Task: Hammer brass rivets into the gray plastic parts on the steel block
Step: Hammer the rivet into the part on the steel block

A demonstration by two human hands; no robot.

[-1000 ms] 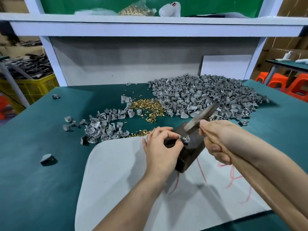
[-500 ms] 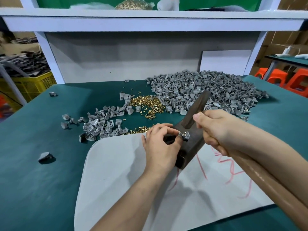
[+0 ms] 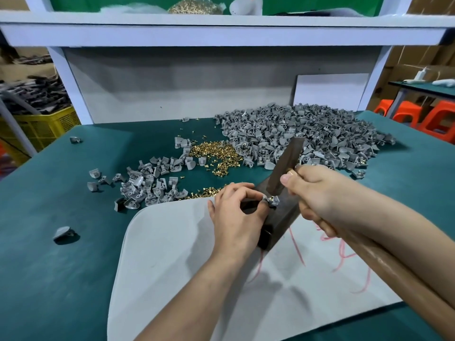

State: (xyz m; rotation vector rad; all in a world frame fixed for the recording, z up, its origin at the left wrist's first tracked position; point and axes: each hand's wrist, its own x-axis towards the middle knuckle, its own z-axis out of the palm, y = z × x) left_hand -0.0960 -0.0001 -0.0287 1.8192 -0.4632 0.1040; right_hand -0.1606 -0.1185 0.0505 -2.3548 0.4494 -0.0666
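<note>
A dark steel block (image 3: 279,222) stands on a grey mat (image 3: 172,254) in the middle of the green table. My left hand (image 3: 236,215) pinches a small gray plastic part (image 3: 272,201) on the block's top, with a brass rivet standing in it. My right hand (image 3: 320,195) grips a wooden-handled hammer just below its head. The dark hammer head (image 3: 285,166) is tilted, its lower end right above the rivet. Loose brass rivets (image 3: 216,156) lie in a heap behind the block. A large pile of gray parts (image 3: 307,136) covers the table's far right.
A smaller scatter of gray parts (image 3: 150,185) lies left of the rivets, with single parts (image 3: 62,233) near the left edge. A white shelf frame (image 3: 221,33) rises behind the table. A yellow crate (image 3: 41,129) stands at the far left and orange stools (image 3: 418,114) at the right.
The hammer head rose a little half a second ago and has come down again close over the rivet. My left hand has kept its pinch on the gray part.
</note>
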